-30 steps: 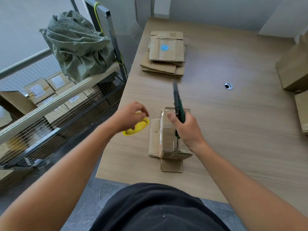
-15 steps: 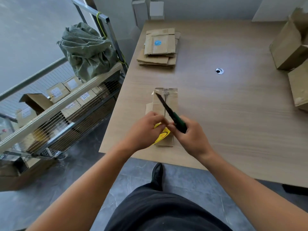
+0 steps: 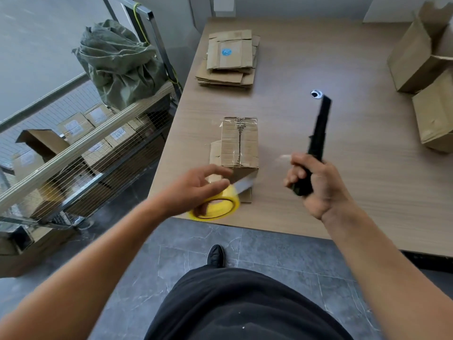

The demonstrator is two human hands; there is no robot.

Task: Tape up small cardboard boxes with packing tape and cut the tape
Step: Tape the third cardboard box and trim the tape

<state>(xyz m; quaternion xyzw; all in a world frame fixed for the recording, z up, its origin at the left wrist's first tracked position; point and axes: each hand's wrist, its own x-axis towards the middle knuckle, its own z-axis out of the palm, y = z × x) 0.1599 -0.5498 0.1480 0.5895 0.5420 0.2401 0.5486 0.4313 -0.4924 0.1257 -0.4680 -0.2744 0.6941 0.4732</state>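
Yellow tape roll (image 3: 215,204), brown cardboard box (image 3: 239,143), black cutter (image 3: 316,143), blue sticker (image 3: 226,52), wood-grain table (image 3: 355,168).

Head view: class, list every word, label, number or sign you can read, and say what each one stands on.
No text can be read anywhere.
Blue round sticker on the flat-box stack: blurred, unreadable.
White labels on the shelf boxes: too small to read.
Taped box, tape, knife: no print shows.
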